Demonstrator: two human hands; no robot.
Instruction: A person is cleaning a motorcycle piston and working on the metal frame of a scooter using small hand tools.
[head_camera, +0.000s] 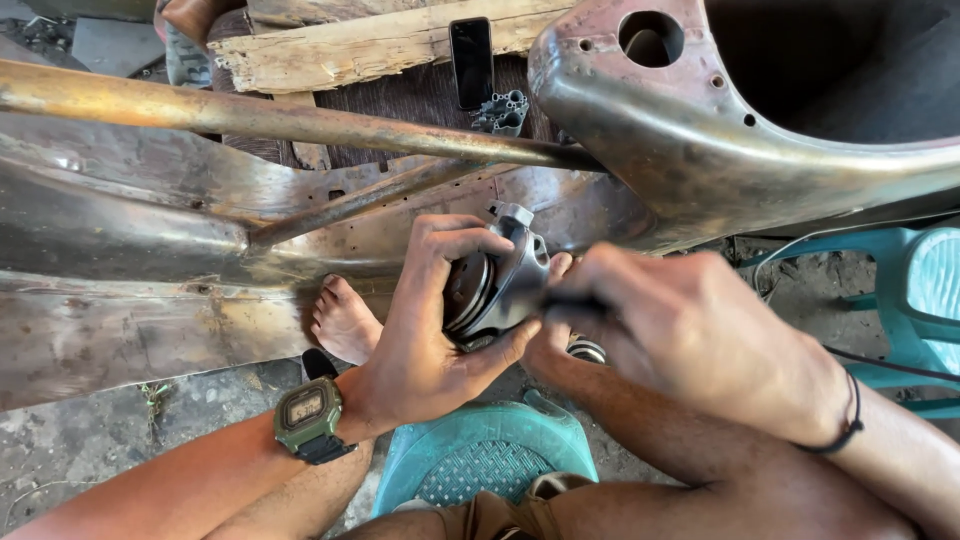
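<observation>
Your left hand (430, 320) wraps grey metal housing (500, 285), thumb under, fingers over top, held above knees before rusty frame (300, 125). Your right hand (690, 330) closed on dark tool (575, 303), tip at housing edge. Housing looks cast metal: heavy, stiff, likely greasy, so slippery. Best hold: around rim, palm beneath. Phone (471, 60) lies on plank (380, 40) beyond.

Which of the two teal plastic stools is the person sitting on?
The teal stool at the bottom centre, between the person's legs. The other teal stool stands apart at the right edge, with nobody on it.
</observation>
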